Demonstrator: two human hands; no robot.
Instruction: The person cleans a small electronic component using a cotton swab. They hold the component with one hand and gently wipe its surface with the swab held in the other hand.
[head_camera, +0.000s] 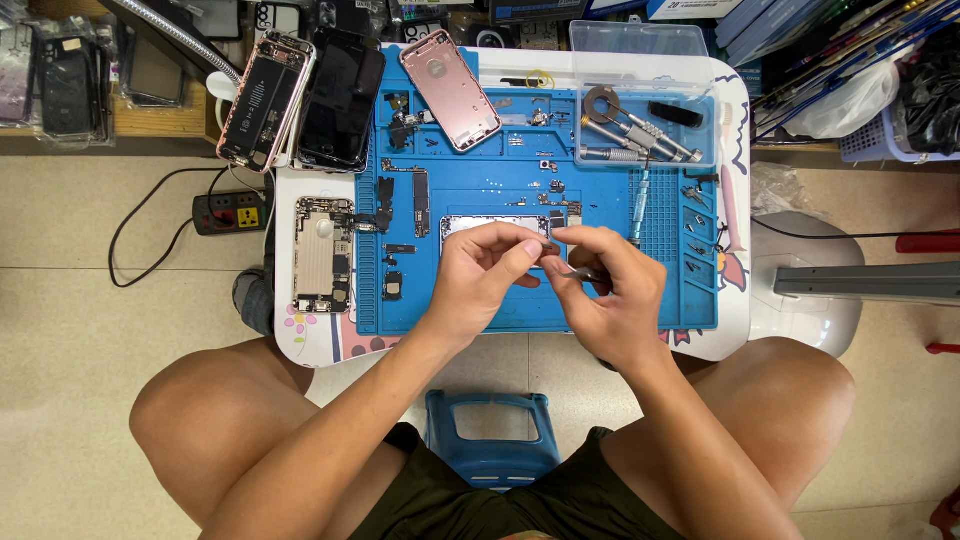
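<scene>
Left hand (478, 275) curls palm-down over the blue mat (470, 180), thumb and forefinger pinching a tiny part (549, 249). Right hand (610, 290) meets it, fingers closed on tweezers (585, 273), mostly hidden. The part is too small to identify.

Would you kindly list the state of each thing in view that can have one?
pink phone shell: empty, lying inside up.
opened phone: internals exposed, leaning off the mat.
gold phone body: opened, flat on the table.
clear parts box: lid off, screwdrivers inside.
left hand: pinching a small part.
right hand: holding tweezers.
</scene>
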